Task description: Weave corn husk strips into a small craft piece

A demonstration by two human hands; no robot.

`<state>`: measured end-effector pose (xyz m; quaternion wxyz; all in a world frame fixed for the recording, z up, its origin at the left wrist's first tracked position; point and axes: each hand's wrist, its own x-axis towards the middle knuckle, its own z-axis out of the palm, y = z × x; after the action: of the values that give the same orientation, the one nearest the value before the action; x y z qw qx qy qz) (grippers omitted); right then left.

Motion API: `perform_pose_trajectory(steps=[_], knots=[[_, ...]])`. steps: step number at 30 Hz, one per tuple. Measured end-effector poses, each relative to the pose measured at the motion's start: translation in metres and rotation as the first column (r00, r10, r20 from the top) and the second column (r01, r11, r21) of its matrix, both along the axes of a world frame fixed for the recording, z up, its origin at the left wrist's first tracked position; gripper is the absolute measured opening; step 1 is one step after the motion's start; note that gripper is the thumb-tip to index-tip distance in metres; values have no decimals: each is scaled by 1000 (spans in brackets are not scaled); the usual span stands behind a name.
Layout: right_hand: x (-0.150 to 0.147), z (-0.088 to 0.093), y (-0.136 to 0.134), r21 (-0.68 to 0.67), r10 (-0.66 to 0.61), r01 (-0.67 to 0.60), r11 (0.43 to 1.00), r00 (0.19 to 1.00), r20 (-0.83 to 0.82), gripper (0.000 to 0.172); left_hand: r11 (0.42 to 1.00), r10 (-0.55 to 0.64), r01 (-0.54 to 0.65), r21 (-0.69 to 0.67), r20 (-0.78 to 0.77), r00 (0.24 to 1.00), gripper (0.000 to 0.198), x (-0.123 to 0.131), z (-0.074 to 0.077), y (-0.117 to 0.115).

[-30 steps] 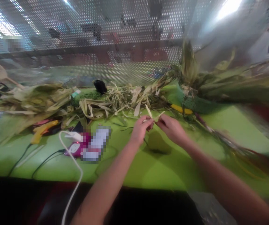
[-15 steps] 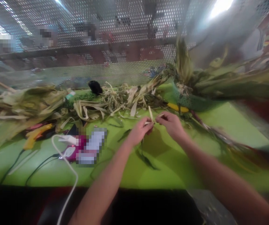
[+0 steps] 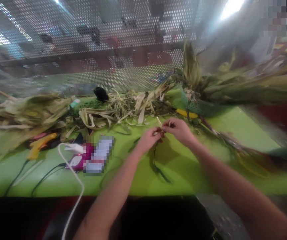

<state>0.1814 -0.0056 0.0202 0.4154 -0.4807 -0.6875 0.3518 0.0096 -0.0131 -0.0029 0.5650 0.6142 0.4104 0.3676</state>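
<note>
Clearly, from my remote seat, the left end of the green table (image 3: 123, 166) carries dried husks (image 3: 33, 113), with a yellow glue gun (image 3: 41, 145) lying in front of them. Next comes a magenta box (image 3: 80, 161) with a white cable plugged in. Near the middle, the left hand (image 3: 148, 139) has its fingers curled in, grasping a pale strip (image 3: 159, 122) that pokes up between the two hands; a dark strand (image 3: 155, 168) trails below onto the table. Just beside, the right hand (image 3: 179, 130) brings thumb and fingers together at the strip (whether they grip it, I cannot tell). Farther right stands a green basket (image 3: 205, 110). I judge that such a thin piece wants a steady left pinch, with the right fingertips working close and gently, lest it tear.
</note>
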Motion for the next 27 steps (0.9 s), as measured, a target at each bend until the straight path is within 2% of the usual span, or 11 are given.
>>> perform_pose_trajectory(steps=[3, 5, 8, 11, 13, 17, 20, 23, 27], knots=[[-3, -6, -1, 181, -22, 6, 984, 996, 87, 10, 999, -1, 1, -44, 5, 1000, 20, 5, -2, 0], [-5, -9, -2, 243, -17, -10, 970, 994, 111, 11, 997, 4, -2, -72, 26, 1000, 17, 7, -3, -1], [-6, -8, -1, 162, -48, 44, 986, 999, 18, 10, 996, 60, -53, -65, 113, 992, 18, 8, -3, 0], [-4, -7, 1, 43, -88, 93, 995, 990, -108, 20, 989, 149, -140, -56, 210, 966, 20, 6, -3, 2], [-3, -8, 2, 4, -90, 91, 996, 988, -128, 24, 980, 195, -184, -72, 233, 953, 20, 4, -3, 4], [-4, -14, 2, -55, -26, 26, 998, 1000, 2, 29, 960, 279, -257, -113, 276, 920, 20, 0, -3, 6], [-7, -18, 1, -28, 8, -5, 1000, 995, 99, 21, 953, 300, -269, -139, 309, 903, 18, 0, -2, 6], [-8, -20, 2, 2, -8, 7, 1000, 986, 169, 13, 945, 319, -268, -188, 345, 883, 17, -1, -2, 6], [-7, -18, 2, 82, -65, 45, 996, 963, 263, 12, 925, 324, -217, -313, 345, 881, 22, -5, -2, 6]])
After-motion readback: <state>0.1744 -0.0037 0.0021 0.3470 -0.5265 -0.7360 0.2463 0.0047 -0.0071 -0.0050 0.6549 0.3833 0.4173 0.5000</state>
